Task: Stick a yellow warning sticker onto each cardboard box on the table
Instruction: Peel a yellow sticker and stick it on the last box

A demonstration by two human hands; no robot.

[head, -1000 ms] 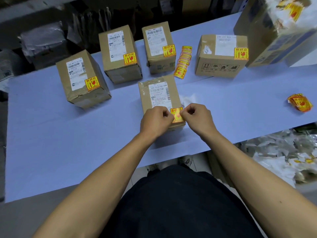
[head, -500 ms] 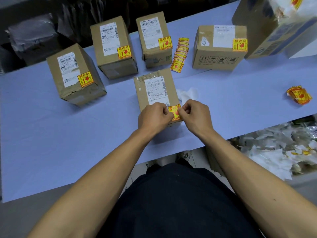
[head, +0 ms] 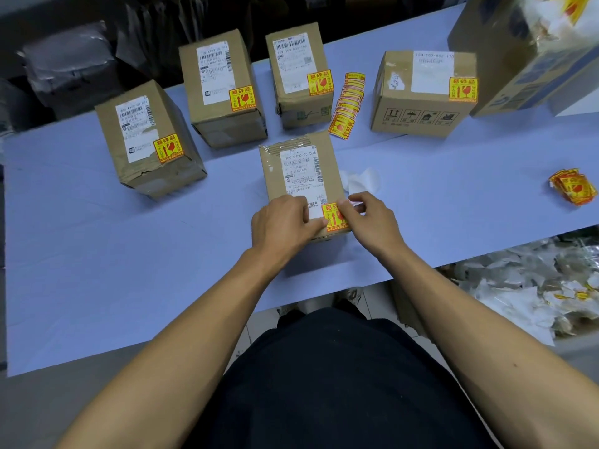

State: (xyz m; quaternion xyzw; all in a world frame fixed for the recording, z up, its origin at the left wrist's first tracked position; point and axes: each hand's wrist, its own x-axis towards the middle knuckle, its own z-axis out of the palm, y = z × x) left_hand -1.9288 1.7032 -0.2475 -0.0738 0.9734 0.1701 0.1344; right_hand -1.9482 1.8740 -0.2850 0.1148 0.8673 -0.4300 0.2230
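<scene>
The nearest cardboard box (head: pixel 301 170) stands at the middle of the blue table (head: pixel 129 254), and a yellow warning sticker (head: pixel 331 218) lies on its near right corner. My left hand (head: pixel 282 222) rests on the box top, its thumb pressing the sticker's left edge. My right hand (head: pixel 369 218) pinches the sticker's right edge, fingers curled. Behind stand the left box (head: pixel 146 137), two back boxes (head: pixel 220 89) (head: pixel 298 76) and the right box (head: pixel 421 92); each of these carries a yellow sticker.
A strip of spare stickers (head: pixel 348 103) lies between the back boxes. A loose sticker pile (head: pixel 573 186) sits at the table's right edge. Crumpled white backing paper (head: pixel 363 181) lies beside the near box. A large carton (head: pixel 518 50) stands at the back right, with waste paper (head: pixel 534 286) below the table.
The sticker, held between both hands over the box corner, now lies flat on it with more of it showing. My left fingers have spread onto the box top.
</scene>
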